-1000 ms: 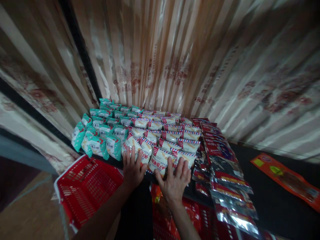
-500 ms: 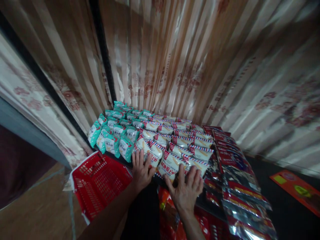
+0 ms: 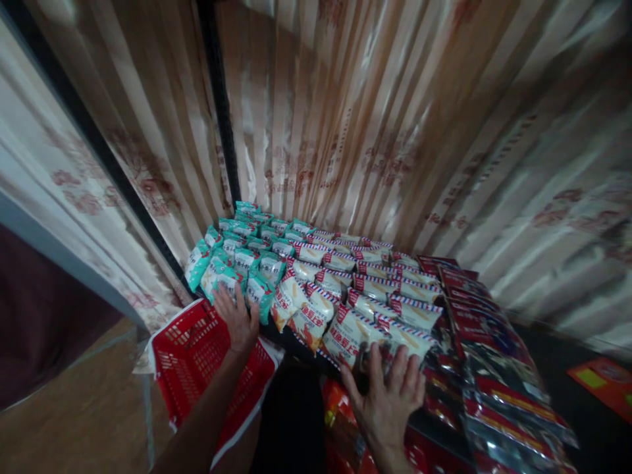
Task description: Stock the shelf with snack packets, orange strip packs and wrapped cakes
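Rows of white snack bags (image 3: 338, 329) with red-and-blue striped edges stand on a dark shelf. To their left are several teal snack bags (image 3: 259, 293), also in rows. My left hand (image 3: 237, 320) is open, its fingers spread against the front teal bags. My right hand (image 3: 388, 395) is open as well, fingers spread at the front of the white bags on the right side. Neither hand grips a bag. Whether the right fingertips press on the bags I cannot tell.
A red plastic basket (image 3: 197, 355) sits below the shelf's front left. Dark red shiny packets (image 3: 476, 316) lie overlapping to the right, with an orange packet (image 3: 600, 385) farther right. More red-orange packets (image 3: 340, 421) are low in front. A patterned curtain (image 3: 306, 118) hangs behind.
My left hand has moved left from the white bags to the teal ones. My right hand stays by the white bags, slightly lower and farther right in view. The view has shifted a little.
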Demonstrator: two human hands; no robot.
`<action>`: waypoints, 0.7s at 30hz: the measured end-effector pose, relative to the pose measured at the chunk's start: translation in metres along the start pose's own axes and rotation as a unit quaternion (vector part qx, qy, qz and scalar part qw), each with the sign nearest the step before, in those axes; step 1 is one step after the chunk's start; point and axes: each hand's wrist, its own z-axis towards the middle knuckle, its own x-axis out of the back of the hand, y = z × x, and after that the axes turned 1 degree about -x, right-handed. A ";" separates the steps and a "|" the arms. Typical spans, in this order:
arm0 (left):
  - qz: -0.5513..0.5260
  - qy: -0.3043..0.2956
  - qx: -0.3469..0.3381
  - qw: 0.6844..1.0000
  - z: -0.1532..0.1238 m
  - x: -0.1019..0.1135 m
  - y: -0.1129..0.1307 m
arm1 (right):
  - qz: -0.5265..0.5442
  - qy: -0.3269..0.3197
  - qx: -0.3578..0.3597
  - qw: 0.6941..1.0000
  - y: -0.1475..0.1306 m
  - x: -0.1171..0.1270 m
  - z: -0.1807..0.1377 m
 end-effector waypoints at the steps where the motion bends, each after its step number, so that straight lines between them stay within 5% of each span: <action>1: -0.002 -0.008 -0.005 1.000 0.002 -0.003 0.000 | 0.011 -0.005 0.013 1.000 -0.006 0.002 0.001; 11: 0.006 -0.014 -0.007 1.000 0.006 -0.019 0.007 | 0.105 -0.090 0.118 0.983 -0.098 -0.017 0.028; 21: -0.012 -0.021 -0.014 1.000 0.009 -0.020 0.009 | 0.086 -0.124 0.080 0.985 -0.109 -0.042 0.044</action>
